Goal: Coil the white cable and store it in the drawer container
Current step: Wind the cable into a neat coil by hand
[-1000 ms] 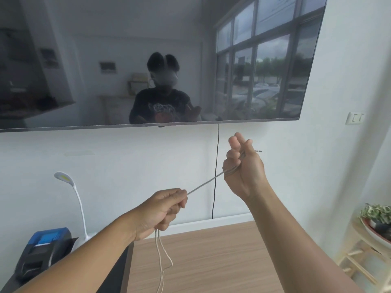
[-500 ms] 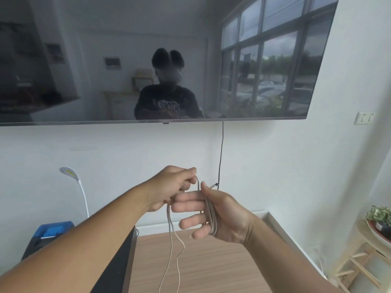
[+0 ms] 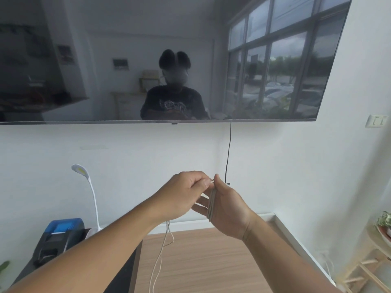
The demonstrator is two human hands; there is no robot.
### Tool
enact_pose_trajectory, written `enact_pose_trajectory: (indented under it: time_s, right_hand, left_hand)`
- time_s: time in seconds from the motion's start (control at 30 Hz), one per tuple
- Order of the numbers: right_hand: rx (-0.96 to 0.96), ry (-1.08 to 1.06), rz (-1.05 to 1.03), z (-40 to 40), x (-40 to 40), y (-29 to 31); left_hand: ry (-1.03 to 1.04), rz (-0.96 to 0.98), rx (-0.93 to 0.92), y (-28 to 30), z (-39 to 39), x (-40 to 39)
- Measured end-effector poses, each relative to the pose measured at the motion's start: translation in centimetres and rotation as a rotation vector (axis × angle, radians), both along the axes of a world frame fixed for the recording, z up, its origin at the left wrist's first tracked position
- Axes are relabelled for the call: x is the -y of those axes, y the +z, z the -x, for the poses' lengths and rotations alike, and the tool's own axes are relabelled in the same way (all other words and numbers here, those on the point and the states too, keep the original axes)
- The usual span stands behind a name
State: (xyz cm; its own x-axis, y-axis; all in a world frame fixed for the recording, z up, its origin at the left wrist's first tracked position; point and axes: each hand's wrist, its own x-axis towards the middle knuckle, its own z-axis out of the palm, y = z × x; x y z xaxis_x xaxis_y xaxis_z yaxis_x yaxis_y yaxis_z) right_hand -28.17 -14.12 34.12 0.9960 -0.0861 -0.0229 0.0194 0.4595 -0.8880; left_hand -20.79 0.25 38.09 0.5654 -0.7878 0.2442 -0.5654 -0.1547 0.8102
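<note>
The white cable (image 3: 212, 205) is wound in several loops around the palm and fingers of my right hand (image 3: 228, 206), held up in front of the wall. My left hand (image 3: 182, 193) is closed on the cable's free strand right beside the loops, pinching it against my right thumb. Two loose strands hang down from under my left hand toward the wooden floor. A small plug end pokes out to the right of my right thumb. No drawer container is in view.
A large wall-mounted screen (image 3: 169, 60) fills the top, a black cord (image 3: 228, 151) hanging below it. A white gooseneck lamp (image 3: 91, 187) and a blue-black printer (image 3: 59, 235) stand on a dark surface at left. A wooden plant stand (image 3: 378, 250) is at right.
My hands came together from a stretched-out cable pull. My right hand turned palm-in with the loops on it, and my left hand laid another turn over it.
</note>
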Motion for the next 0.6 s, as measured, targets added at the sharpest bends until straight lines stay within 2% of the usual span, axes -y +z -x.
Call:
enact_pose_trajectory:
  time_s: [0.07,0.17,0.33,0.47,0.6]
  right_hand:
    - [-0.011,0.018,-0.006,0.0,0.2,0.0]
    - [0.011,0.028,-0.062,0.1,0.3,0.1]
    - [0.044,-0.050,-0.074,0.1,0.0,1.3]
    - [0.062,-0.150,-0.031,0.0,0.8,2.7]
    - [0.173,-0.206,-0.167,0.2,1.5,3.8]
  left_hand:
    - [0.023,-0.032,0.064,-0.2,0.2,-0.4]
    - [0.104,-0.144,0.255,-0.6,0.8,-1.0]
    - [0.139,-0.193,0.364,-1.5,1.3,-1.5]
    - [0.146,-0.209,0.339,-2.4,1.8,-1.9]
    - [0.061,-0.179,0.159,-3.1,2.4,-2.0]
